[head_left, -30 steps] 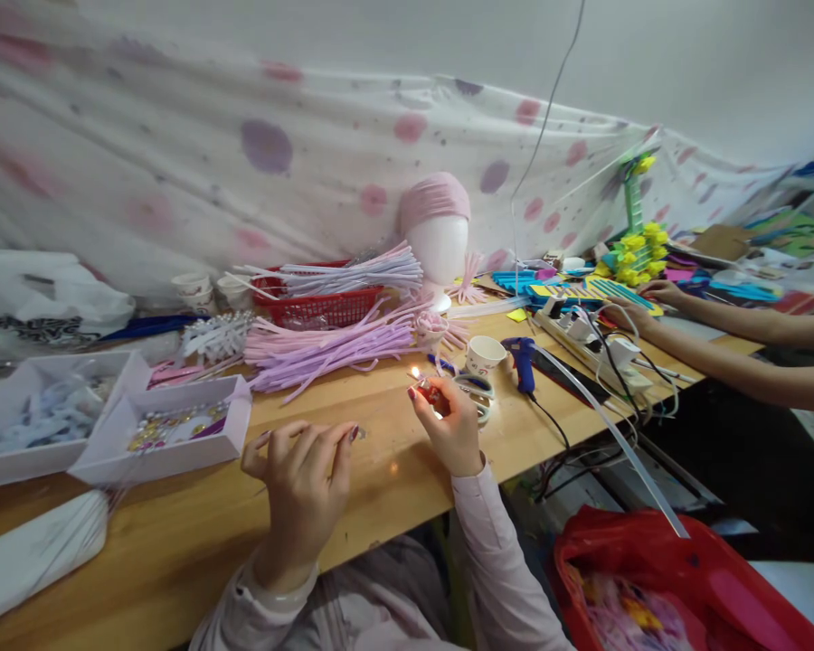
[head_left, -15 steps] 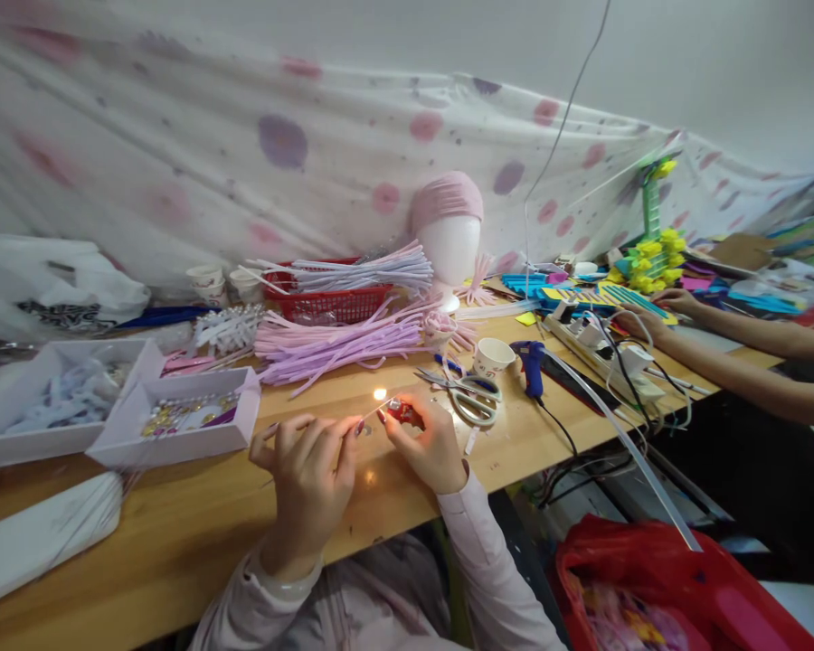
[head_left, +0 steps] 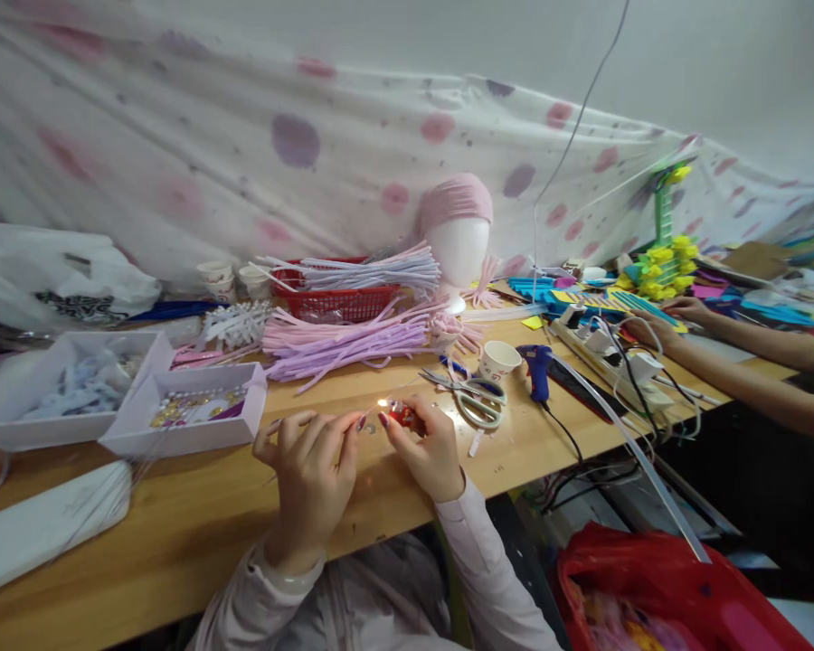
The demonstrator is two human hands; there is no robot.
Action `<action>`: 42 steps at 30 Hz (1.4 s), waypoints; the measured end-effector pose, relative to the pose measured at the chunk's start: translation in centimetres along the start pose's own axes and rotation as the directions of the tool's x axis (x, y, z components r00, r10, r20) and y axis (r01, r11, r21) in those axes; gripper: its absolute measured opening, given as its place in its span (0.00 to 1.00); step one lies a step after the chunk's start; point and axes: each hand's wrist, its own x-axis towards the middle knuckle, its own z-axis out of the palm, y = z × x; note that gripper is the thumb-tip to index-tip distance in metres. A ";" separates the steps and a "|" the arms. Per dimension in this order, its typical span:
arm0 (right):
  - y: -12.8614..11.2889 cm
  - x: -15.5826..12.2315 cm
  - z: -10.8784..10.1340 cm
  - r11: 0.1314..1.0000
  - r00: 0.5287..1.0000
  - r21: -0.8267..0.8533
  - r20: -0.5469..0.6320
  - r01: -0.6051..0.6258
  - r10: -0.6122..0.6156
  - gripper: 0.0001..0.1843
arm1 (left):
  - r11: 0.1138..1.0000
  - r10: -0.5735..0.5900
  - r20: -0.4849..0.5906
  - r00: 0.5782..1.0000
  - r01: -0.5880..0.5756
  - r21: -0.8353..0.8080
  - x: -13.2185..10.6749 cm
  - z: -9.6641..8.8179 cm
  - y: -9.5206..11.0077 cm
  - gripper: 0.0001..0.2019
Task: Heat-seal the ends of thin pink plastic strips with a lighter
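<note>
My right hand (head_left: 426, 449) is closed round a small red lighter (head_left: 405, 415) whose flame (head_left: 383, 403) burns at its left end. My left hand (head_left: 310, 475) is pinched on a thin wire or thread that runs up to the flame; the strand is too fine to name. The two hands nearly touch above the front of the wooden table (head_left: 196, 515). Scissors (head_left: 473, 395) with pale handles lie just right of my right hand.
A blue glue gun (head_left: 537, 369), a paper cup (head_left: 498, 360) and a power strip (head_left: 610, 357) lie to the right, where another person's arms (head_left: 746, 362) rest. Pink and lilac pipe cleaners (head_left: 343, 339), a red basket (head_left: 336, 303), white trays (head_left: 186, 416) and a mannequin head (head_left: 458, 240) stand behind. A red bag (head_left: 657, 579) sits low right.
My right hand has brought the lit lighter leftward and down to meet the pinched fingers of my left hand. The flame now sits at the end of the thin strand.
</note>
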 end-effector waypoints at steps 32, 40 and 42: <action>1.2 0.2 -0.4 0.961 0.820 0.273 -0.560 0.049 0.118 0.23 | 0.999 0.022 -0.074 0.997 -0.020 0.034 0.1 -0.1 0.0 0.03; 0.2 0.6 -0.9 0.637 0.930 0.711 0.065 -0.298 0.363 0.19 | 0.985 0.018 0.022 1.000 -0.014 -0.172 -0.6 0.5 -0.6 0.06; -0.4 0.7 -1.4 0.456 0.882 0.766 0.308 -0.452 0.356 0.20 | 0.983 -0.009 0.036 0.999 0.015 -0.185 -0.7 0.4 -0.7 0.07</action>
